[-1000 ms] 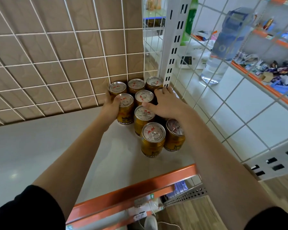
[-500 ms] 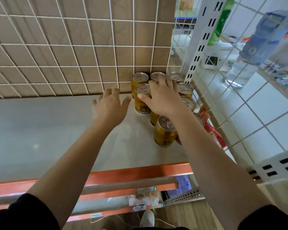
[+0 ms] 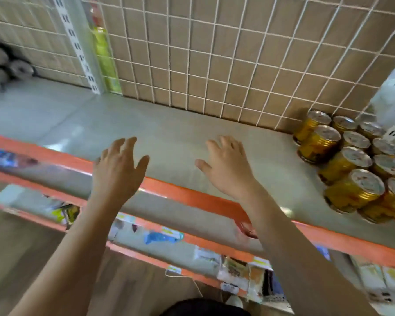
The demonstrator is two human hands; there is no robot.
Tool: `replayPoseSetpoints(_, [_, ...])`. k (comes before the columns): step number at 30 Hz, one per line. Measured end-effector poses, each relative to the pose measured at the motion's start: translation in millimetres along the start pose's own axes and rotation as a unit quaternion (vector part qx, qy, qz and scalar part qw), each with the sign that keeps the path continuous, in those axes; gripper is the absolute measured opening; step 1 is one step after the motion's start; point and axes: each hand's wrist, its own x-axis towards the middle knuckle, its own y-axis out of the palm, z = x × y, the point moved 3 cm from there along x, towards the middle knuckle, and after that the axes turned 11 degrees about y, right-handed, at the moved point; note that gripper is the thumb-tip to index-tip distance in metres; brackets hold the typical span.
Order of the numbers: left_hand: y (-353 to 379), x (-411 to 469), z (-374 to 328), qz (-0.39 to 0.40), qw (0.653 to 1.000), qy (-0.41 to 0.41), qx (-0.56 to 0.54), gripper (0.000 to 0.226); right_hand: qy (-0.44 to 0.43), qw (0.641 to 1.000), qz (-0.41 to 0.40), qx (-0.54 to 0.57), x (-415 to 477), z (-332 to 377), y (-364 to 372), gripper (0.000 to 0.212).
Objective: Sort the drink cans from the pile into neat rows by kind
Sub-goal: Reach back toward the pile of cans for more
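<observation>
Head view: left hand (image 3: pixel 118 169) and right hand (image 3: pixel 226 165) spread, empty.

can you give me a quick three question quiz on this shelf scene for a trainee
1. True or false: the left hand is gripping one of the gold metal drink cans.
2. Where do the cans stand on the grey shelf board? A) far left end B) centre C) right end, near the white wire grid back
3. Fill in: both the left hand and the right hand are open and ____.

Key
1. False: it hovers open over the orange shelf edge, apart from the cans.
2. C
3. empty
</observation>
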Motion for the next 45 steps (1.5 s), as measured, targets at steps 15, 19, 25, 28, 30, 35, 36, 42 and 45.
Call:
replayPoseSetpoints(15, [-117.5,-198.0,241.2,-0.121,0.939,-0.322,-0.023,0.049,-0.244,0.952,0.025,0.181,-35.9,285.6,86.4,0.055])
replayPoseSetpoints(19, [-123.3,-210.7,271.2,-0.133,0.923,-0.361,-0.018,0.045,-0.294,0.939,0.054,0.171,-27.3,342.3,105.6,0.049])
replayPoseSetpoints(25, [-124.6,-200.5,346.8,-0.113,0.908,-0.403,0.004,0.048,-0.375,0.913,0.056,0.149,7.7,442.2,132.9,0.044])
replayPoseSetpoints(28, [-136.0,-177.8,384.8,-0.099,0.914,-0.394,0.013,0.047,-0.403,0.905,0.084,0.112,36.8,490.8,144.5,0.053])
replayPoseSetpoints(30, [-143.7,-164.8,409.2,-0.092,0.914,-0.395,0.012,0.045,-0.417,0.900,0.072,0.106,58.0,520.2,148.8,0.057])
replayPoseSetpoints(35, [-161.1,-145.0,475.0,-0.102,0.901,-0.421,0.024,0.044,-0.458,0.881,0.071,0.095,94.9,590.6,152.5,0.054])
replayPoseSetpoints(36, [-164.8,-142.4,487.3,-0.104,0.899,-0.424,0.024,0.044,-0.470,0.875,0.064,0.093,98.9,601.3,152.7,0.053])
replayPoseSetpoints(42, [-185.6,-112.0,567.8,-0.115,0.901,-0.418,0.018,0.044,-0.454,0.885,0.050,0.088,126.0,660.6,161.4,0.051])
replayPoseSetpoints(45, [-193.1,-88.0,612.4,-0.099,0.920,-0.378,-0.002,0.041,-0.429,0.898,0.042,0.091,134.5,693.6,168.7,0.053])
